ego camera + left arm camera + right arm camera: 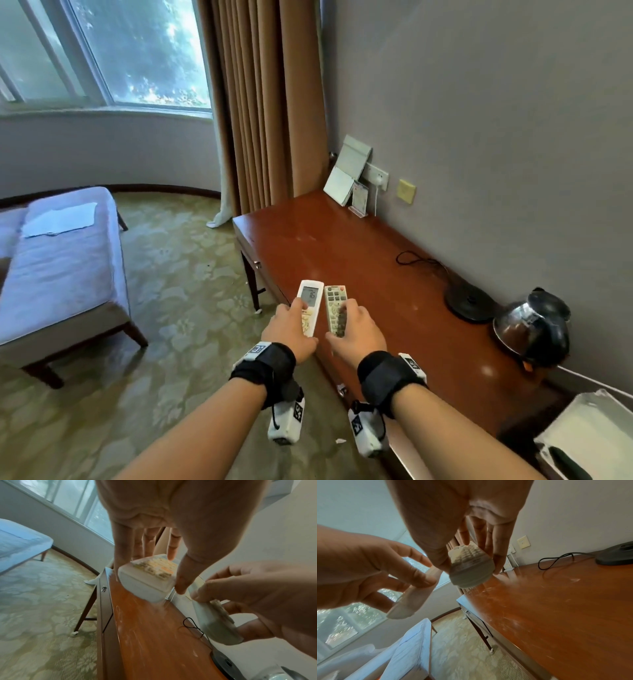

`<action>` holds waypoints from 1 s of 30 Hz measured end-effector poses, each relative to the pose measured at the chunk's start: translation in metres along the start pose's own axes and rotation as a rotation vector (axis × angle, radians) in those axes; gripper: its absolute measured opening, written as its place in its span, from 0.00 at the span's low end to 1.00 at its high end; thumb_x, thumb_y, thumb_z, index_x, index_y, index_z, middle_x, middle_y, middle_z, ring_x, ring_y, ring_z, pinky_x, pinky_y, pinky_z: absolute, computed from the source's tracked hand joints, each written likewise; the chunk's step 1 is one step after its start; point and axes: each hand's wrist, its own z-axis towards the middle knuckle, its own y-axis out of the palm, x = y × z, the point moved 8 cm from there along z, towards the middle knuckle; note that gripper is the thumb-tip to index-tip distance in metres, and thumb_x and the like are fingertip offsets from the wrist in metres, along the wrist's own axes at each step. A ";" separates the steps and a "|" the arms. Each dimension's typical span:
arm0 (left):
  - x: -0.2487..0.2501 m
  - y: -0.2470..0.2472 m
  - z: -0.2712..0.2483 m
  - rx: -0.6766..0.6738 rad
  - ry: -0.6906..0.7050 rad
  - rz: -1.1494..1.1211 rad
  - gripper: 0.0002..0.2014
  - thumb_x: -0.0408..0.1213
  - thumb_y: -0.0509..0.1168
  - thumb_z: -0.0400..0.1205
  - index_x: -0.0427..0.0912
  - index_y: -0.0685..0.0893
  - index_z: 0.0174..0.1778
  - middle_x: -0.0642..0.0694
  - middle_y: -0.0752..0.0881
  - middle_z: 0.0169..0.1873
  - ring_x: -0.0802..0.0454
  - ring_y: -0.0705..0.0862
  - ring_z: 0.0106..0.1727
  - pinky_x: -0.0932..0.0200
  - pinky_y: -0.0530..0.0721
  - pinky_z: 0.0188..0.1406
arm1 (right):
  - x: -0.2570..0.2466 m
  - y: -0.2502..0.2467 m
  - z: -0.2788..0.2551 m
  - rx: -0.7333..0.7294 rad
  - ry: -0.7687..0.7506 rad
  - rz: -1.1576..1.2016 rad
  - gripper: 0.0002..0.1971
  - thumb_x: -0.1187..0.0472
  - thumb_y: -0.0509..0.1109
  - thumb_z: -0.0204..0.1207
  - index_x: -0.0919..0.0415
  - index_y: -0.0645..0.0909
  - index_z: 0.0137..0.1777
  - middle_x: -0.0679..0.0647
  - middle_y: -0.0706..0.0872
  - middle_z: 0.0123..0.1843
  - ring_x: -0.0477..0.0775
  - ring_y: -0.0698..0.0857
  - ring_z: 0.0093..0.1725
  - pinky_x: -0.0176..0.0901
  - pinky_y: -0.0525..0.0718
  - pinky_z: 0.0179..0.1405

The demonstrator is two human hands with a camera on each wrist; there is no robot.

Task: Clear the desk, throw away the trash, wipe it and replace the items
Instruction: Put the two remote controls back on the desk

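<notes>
Head view: a white display remote (311, 301) is held in the left hand (287, 327), a button-covered remote (334, 305) in the right hand (358, 330), each grip clamped on its remote. Both remotes are held side by side, just above the front edge of the wooden surface (342, 246), where a kettle (534, 325) is set beside its base (471, 305).

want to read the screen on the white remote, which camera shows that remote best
The head view. There the white remote faces the camera in the left hand, screen and buttons plain. The left wrist view shows its near end and blurred buttons; the right wrist view shows only its plain side, no screen.
</notes>
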 end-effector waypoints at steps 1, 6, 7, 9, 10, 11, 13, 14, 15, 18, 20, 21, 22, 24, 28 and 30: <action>-0.005 -0.008 0.016 -0.005 0.014 0.013 0.31 0.48 0.74 0.71 0.55 0.67 0.68 0.45 0.73 0.62 0.41 0.81 0.60 0.46 0.84 0.58 | -0.008 0.002 0.012 0.019 0.018 0.008 0.25 0.46 0.72 0.69 0.46 0.66 0.62 0.51 0.76 0.57 0.58 0.82 0.55 0.51 0.84 0.48; -0.009 -0.027 0.088 -0.054 0.091 0.030 0.31 0.47 0.74 0.71 0.55 0.68 0.68 0.46 0.73 0.61 0.42 0.82 0.59 0.47 0.85 0.57 | -0.025 0.006 0.066 0.061 0.111 0.014 0.25 0.47 0.72 0.69 0.48 0.66 0.63 0.52 0.77 0.58 0.59 0.81 0.56 0.51 0.84 0.49; -0.007 -0.028 0.104 -0.066 0.110 0.036 0.31 0.47 0.74 0.71 0.55 0.68 0.68 0.46 0.73 0.61 0.42 0.82 0.59 0.47 0.85 0.56 | -0.023 0.007 0.079 0.065 0.132 0.014 0.25 0.47 0.72 0.70 0.49 0.66 0.63 0.52 0.77 0.58 0.59 0.81 0.56 0.51 0.84 0.49; -0.002 -0.026 0.140 -0.093 0.138 0.038 0.31 0.48 0.74 0.72 0.55 0.67 0.68 0.47 0.73 0.61 0.42 0.82 0.59 0.47 0.85 0.56 | -0.017 0.006 0.107 0.074 0.172 0.014 0.26 0.47 0.72 0.70 0.49 0.66 0.65 0.52 0.76 0.59 0.59 0.81 0.57 0.51 0.84 0.51; 0.001 -0.024 0.159 -0.109 0.150 0.036 0.31 0.48 0.74 0.72 0.56 0.67 0.68 0.47 0.73 0.61 0.43 0.82 0.59 0.47 0.85 0.56 | -0.014 0.005 0.123 0.080 0.187 0.015 0.27 0.47 0.72 0.70 0.49 0.66 0.65 0.52 0.76 0.60 0.59 0.81 0.58 0.51 0.84 0.51; 0.005 -0.023 0.178 -0.120 0.166 0.037 0.31 0.48 0.74 0.72 0.56 0.66 0.68 0.47 0.73 0.61 0.43 0.81 0.59 0.46 0.85 0.57 | -0.011 0.005 0.141 0.091 0.196 0.017 0.27 0.47 0.72 0.71 0.49 0.65 0.66 0.52 0.76 0.60 0.59 0.81 0.58 0.52 0.84 0.52; 0.009 -0.022 0.211 -0.134 0.186 0.046 0.31 0.48 0.74 0.72 0.57 0.66 0.67 0.47 0.73 0.61 0.43 0.81 0.58 0.46 0.85 0.56 | -0.006 0.005 0.172 0.111 0.211 0.021 0.28 0.47 0.72 0.70 0.49 0.65 0.67 0.53 0.76 0.61 0.60 0.81 0.59 0.53 0.84 0.53; 0.010 -0.022 0.229 -0.141 0.188 0.052 0.31 0.48 0.74 0.72 0.56 0.66 0.67 0.47 0.72 0.61 0.43 0.81 0.59 0.46 0.85 0.55 | -0.004 0.006 0.191 0.119 0.223 0.026 0.28 0.47 0.72 0.70 0.48 0.65 0.67 0.53 0.76 0.61 0.60 0.81 0.59 0.53 0.84 0.54; 0.009 -0.023 0.248 -0.144 0.188 0.059 0.31 0.48 0.74 0.72 0.56 0.66 0.67 0.47 0.72 0.62 0.43 0.81 0.59 0.46 0.85 0.55 | -0.005 0.008 0.211 0.119 0.232 0.033 0.28 0.47 0.72 0.70 0.48 0.65 0.67 0.53 0.77 0.61 0.60 0.81 0.59 0.53 0.84 0.54; -0.003 -0.040 0.310 -0.143 0.161 0.089 0.29 0.48 0.74 0.73 0.54 0.66 0.65 0.47 0.72 0.61 0.43 0.80 0.60 0.48 0.84 0.53 | -0.021 0.016 0.277 0.090 0.234 0.046 0.27 0.47 0.72 0.70 0.48 0.65 0.67 0.52 0.77 0.61 0.60 0.81 0.59 0.55 0.85 0.55; -0.015 -0.057 0.346 -0.130 0.136 0.090 0.29 0.48 0.74 0.73 0.55 0.66 0.65 0.47 0.73 0.60 0.43 0.80 0.59 0.49 0.84 0.51 | -0.039 0.023 0.317 0.074 0.220 0.041 0.28 0.47 0.72 0.71 0.48 0.65 0.68 0.52 0.76 0.61 0.59 0.82 0.59 0.55 0.85 0.54; -0.022 -0.065 0.363 -0.127 0.126 0.088 0.29 0.48 0.74 0.73 0.55 0.66 0.65 0.47 0.73 0.60 0.43 0.80 0.60 0.49 0.83 0.51 | -0.047 0.026 0.335 0.066 0.216 0.037 0.28 0.47 0.72 0.71 0.48 0.65 0.68 0.52 0.77 0.61 0.59 0.82 0.59 0.55 0.85 0.54; -0.029 -0.073 0.379 -0.126 0.117 0.088 0.29 0.48 0.74 0.73 0.55 0.66 0.65 0.47 0.73 0.60 0.43 0.80 0.60 0.49 0.83 0.51 | -0.055 0.031 0.353 0.057 0.213 0.031 0.28 0.47 0.72 0.71 0.48 0.65 0.68 0.52 0.77 0.62 0.58 0.82 0.59 0.54 0.85 0.54; -0.044 -0.084 0.413 -0.124 0.106 0.082 0.30 0.48 0.74 0.73 0.55 0.66 0.66 0.48 0.73 0.61 0.43 0.80 0.60 0.48 0.83 0.51 | -0.070 0.041 0.388 0.047 0.208 0.028 0.29 0.48 0.72 0.71 0.47 0.64 0.69 0.52 0.77 0.61 0.58 0.82 0.59 0.54 0.86 0.54; -0.078 -0.105 0.483 -0.130 0.110 0.088 0.30 0.49 0.74 0.73 0.55 0.66 0.67 0.48 0.73 0.61 0.45 0.79 0.61 0.49 0.83 0.51 | -0.098 0.068 0.460 0.023 0.207 0.008 0.30 0.48 0.73 0.71 0.46 0.63 0.69 0.51 0.76 0.62 0.57 0.82 0.60 0.54 0.86 0.55; -0.098 -0.115 0.516 -0.142 0.118 0.101 0.30 0.48 0.74 0.74 0.55 0.66 0.67 0.48 0.73 0.61 0.45 0.79 0.61 0.49 0.83 0.52 | -0.111 0.082 0.490 0.024 0.230 -0.002 0.30 0.47 0.73 0.71 0.46 0.63 0.70 0.51 0.76 0.62 0.57 0.82 0.59 0.54 0.86 0.54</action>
